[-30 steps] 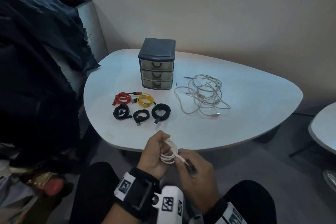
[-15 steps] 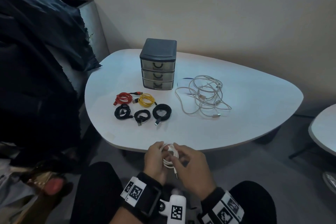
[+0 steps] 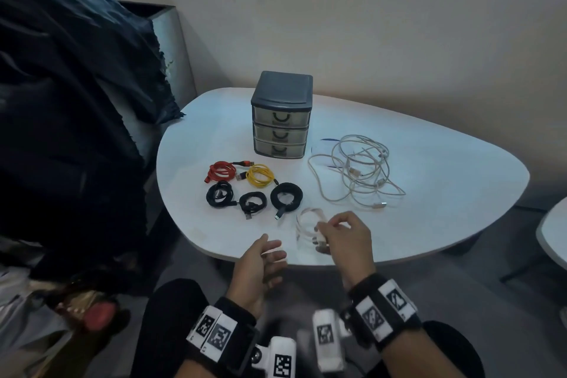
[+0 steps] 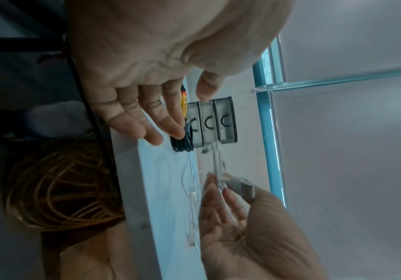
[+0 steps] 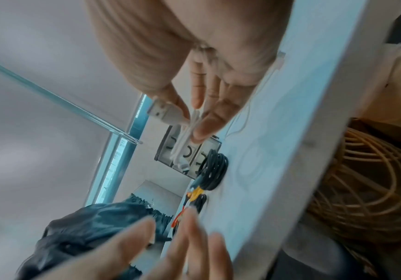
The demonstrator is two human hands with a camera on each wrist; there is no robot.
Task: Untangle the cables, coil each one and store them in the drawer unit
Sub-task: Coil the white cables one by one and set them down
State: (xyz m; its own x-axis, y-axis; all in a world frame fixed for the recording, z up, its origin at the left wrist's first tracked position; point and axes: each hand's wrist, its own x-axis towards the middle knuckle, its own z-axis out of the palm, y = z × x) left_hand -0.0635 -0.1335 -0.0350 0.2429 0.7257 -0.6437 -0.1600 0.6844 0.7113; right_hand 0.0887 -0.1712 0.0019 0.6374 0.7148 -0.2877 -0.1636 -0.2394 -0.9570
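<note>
Ahead of the right hand (image 3: 345,236) the drawer unit (image 3: 280,115) stands shut and the pale tangle (image 3: 356,172) waits; five coils (image 3: 251,187) lie ahead of the left hand (image 3: 260,264). The right pinches the white coil (image 3: 308,222) over the bench (image 3: 429,193); the left, a moment ago sharing it, now hangs slack.

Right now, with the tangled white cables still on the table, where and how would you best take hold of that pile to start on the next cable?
Probably by the USB plug at the near edge of the tangled white cables, from the person's side. It lies clear of the crossing loops, so pinching it gives a free end to pull out. The left hand is empty.
</note>
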